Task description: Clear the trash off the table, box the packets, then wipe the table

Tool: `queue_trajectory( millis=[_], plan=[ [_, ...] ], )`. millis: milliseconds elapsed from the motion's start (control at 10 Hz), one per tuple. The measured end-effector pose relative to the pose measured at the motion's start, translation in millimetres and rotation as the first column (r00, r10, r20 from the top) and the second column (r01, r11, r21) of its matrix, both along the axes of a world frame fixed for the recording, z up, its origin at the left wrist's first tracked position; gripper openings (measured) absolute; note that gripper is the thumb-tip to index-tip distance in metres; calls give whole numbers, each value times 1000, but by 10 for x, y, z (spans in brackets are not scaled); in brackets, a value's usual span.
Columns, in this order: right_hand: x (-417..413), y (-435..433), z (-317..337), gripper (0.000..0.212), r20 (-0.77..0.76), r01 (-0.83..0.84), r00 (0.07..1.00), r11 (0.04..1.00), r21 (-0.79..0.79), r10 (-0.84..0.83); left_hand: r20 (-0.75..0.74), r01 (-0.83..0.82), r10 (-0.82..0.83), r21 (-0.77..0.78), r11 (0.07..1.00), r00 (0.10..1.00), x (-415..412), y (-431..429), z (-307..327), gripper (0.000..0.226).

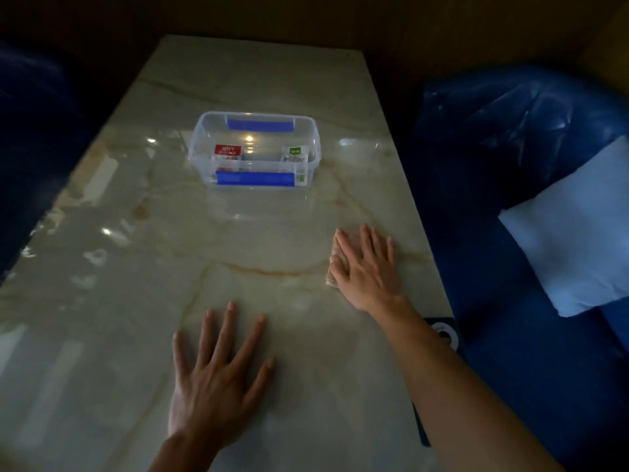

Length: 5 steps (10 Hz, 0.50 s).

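A clear plastic box [200, 155] with blue handles stands on the marble table [136, 267] past its middle. Inside it lie a red-labelled packet [227, 152] on the left and a green-labelled packet [295, 154] on the right. My right hand [367, 267] lies flat, fingers spread, pressing a small beige cloth [332, 267] onto the table near the right edge; only the cloth's left edge shows. My left hand [218, 376] rests flat on the table in the near middle, fingers spread, holding nothing.
A blue seat [527, 335] runs along the table's right side with a white pillow [575, 233] and a blue plastic bag [510, 120] on it. A dark device [442, 330] sits at the table's right edge by my forearm. Another dark seat is at the left.
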State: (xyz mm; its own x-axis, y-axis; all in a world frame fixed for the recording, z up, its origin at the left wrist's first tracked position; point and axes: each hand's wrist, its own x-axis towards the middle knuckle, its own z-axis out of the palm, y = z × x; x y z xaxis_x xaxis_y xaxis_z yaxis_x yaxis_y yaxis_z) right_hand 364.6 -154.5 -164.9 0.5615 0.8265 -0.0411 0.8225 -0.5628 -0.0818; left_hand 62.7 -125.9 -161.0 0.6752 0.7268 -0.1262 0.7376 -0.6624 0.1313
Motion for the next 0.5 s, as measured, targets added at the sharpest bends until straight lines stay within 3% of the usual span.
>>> queue_trajectory(
  millis=[300, 500],
  plan=[
    [-553, -339, 4, 55, 23, 17, 999, 971, 239, -23, 40, 19, -17, -48, 999, 999, -68, 21, 30, 66],
    [-1162, -653, 149, 49, -31, 13, 999, 993, 116, -9, -16, -29, 28, -76, 997, 999, -497, 4, 183, 72]
  ],
)
